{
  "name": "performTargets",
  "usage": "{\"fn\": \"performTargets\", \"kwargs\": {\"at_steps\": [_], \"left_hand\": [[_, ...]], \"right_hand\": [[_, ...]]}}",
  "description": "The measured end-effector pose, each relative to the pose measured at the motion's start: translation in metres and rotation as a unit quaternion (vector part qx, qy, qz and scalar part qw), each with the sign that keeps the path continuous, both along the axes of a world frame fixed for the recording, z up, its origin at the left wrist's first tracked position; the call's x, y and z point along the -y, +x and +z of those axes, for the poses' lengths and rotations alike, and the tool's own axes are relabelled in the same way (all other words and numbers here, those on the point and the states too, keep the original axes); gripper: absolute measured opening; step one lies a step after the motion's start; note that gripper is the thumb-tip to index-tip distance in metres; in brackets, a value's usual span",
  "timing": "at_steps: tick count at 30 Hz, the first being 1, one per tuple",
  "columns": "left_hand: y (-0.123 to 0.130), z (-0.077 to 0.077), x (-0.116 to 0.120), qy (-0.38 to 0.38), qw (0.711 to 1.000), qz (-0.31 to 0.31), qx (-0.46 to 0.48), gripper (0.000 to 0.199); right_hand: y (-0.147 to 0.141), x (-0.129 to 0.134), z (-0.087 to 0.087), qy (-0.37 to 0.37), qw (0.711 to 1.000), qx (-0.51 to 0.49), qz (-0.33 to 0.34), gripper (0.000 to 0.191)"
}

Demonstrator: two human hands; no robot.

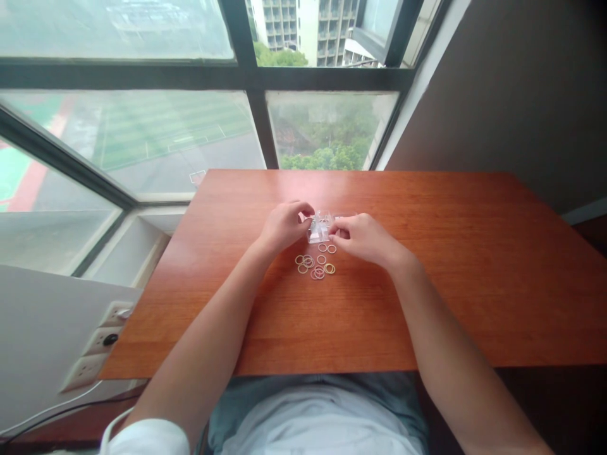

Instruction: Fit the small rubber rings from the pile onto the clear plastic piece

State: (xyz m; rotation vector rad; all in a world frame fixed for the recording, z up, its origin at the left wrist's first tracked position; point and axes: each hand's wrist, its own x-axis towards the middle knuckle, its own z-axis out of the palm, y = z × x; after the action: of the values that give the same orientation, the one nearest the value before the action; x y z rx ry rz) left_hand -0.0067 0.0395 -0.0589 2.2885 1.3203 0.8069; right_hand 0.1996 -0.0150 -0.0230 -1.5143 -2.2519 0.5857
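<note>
I have the clear plastic box (318,234) on the table (474,253), between the two hands, far side of the loose rings. Left hand (286,226) is at the box's left side: thumb and forefinger curved with a narrow gap, tips right at the left wall. I can't tell from here whether they grip it. Right hand (364,239) is at the right side, thumb and forefinger nearly together, tips just beside the right wall. Can't confirm what's in that pinch; too small for me to read.

Loose rings sit on the near side of the box, below both sets of fingers, well within the span between the wrists. I count two pale rings (323,244) side by side closest to the box, more pale ones to the left, some overlapping. Pink rings (318,272) overlap at the near edge of the group, yellow rings (327,268) just right of them.
</note>
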Motion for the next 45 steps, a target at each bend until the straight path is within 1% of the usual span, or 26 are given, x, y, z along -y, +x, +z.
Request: {"fn": "performTargets", "kwargs": {"at_steps": [4,9,14,17,20,22,24,27,30,33,38,41,45], "left_hand": [[0.000,-0.001,0.000,0.001,1.000,0.002,-0.002,0.016],[0.001,0.001,0.000,0.012,1.000,0.012,-0.001,0.016],[0.000,0.004,0.002,0.019,1.000,0.017,0.003,0.016],[0.000,0.004,0.002,0.024,1.000,0.015,0.005,0.016],[0.000,0.005,0.002,0.023,1.000,0.017,0.011,0.015],[0.001,0.006,0.002,0.025,0.999,0.016,0.018,0.016],[0.002,0.006,0.002,0.028,0.999,0.010,0.025,0.016],[0.003,0.007,0.002,0.027,0.999,-0.010,0.038,0.015],[0.005,0.007,0.002,0.013,0.998,-0.025,0.060,0.013],[0.008,0.009,0.004,-0.008,0.995,-0.028,0.097,0.014],[0.014,0.017,0.011,-0.057,0.981,-0.064,0.173,0.025],[0.018,0.020,0.014,-0.067,0.977,-0.079,0.188,0.026],[0.021,0.021,0.016,-0.065,0.976,-0.082,0.193,0.024]], "right_hand": [[0.000,0.004,-0.001,-0.014,0.997,0.067,0.034,0.018],[-0.008,0.007,-0.006,-0.020,0.981,0.191,0.032,0.019],[-0.013,0.006,-0.010,-0.013,0.976,0.213,0.032,0.016],[-0.011,0.005,-0.011,-0.004,0.981,0.188,0.041,0.014],[-0.008,0.002,-0.010,0.012,0.993,0.110,0.039,0.012],[-0.006,0.000,-0.008,0.036,0.999,0.035,0.012,0.011],[-0.004,-0.004,-0.008,0.073,0.996,-0.034,-0.028,0.012],[-0.002,-0.008,-0.011,0.120,0.986,-0.087,-0.078,0.014],[-0.002,-0.009,-0.014,0.132,0.982,-0.089,-0.098,0.014],[-0.003,-0.008,-0.015,0.131,0.983,-0.082,-0.096,0.015],[-0.004,-0.008,-0.015,0.134,0.983,-0.078,-0.095,0.015],[-0.005,-0.007,-0.015,0.137,0.983,-0.074,-0.093,0.015],[-0.006,-0.007,-0.015,0.141,0.983,-0.073,-0.088,0.017]]}}
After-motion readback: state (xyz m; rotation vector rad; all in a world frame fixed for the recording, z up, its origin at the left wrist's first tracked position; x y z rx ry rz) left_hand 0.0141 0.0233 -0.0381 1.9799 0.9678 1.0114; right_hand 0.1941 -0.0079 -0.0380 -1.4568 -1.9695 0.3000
